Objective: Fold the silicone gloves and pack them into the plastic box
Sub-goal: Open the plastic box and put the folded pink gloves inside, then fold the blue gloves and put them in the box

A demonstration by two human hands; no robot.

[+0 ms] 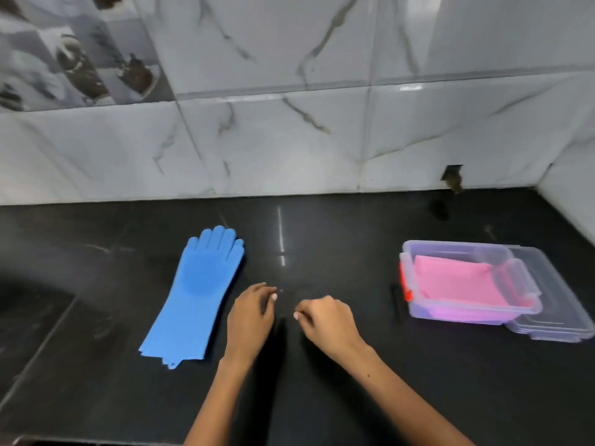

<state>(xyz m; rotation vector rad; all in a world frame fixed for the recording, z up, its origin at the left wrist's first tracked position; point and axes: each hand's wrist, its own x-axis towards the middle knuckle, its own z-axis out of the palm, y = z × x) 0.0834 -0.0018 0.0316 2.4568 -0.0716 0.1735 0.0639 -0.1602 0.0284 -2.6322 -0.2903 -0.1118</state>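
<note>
While your left hand (249, 317) and right hand (325, 320) hover loosely curled and empty, the blue silicone glove (196, 294) lies flat on the counter (322, 397); folded pink gloves (457, 281) fill the plastic box (473, 313).

Bright overhead glare on countertop (322, 236), edges warped.

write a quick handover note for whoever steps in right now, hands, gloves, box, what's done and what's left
Left hand and right hand: both loosely curled over the black stone counter, holding nothing.
Blue silicone gloves: flat and unfolded, stacked left of the hands, fingers toward the wall.
Clear plastic box: open at right, folded pink silicone gloves inside; clear lid beneath it.
Done: pink packed.
Left: fold blue, pack it.
</note>
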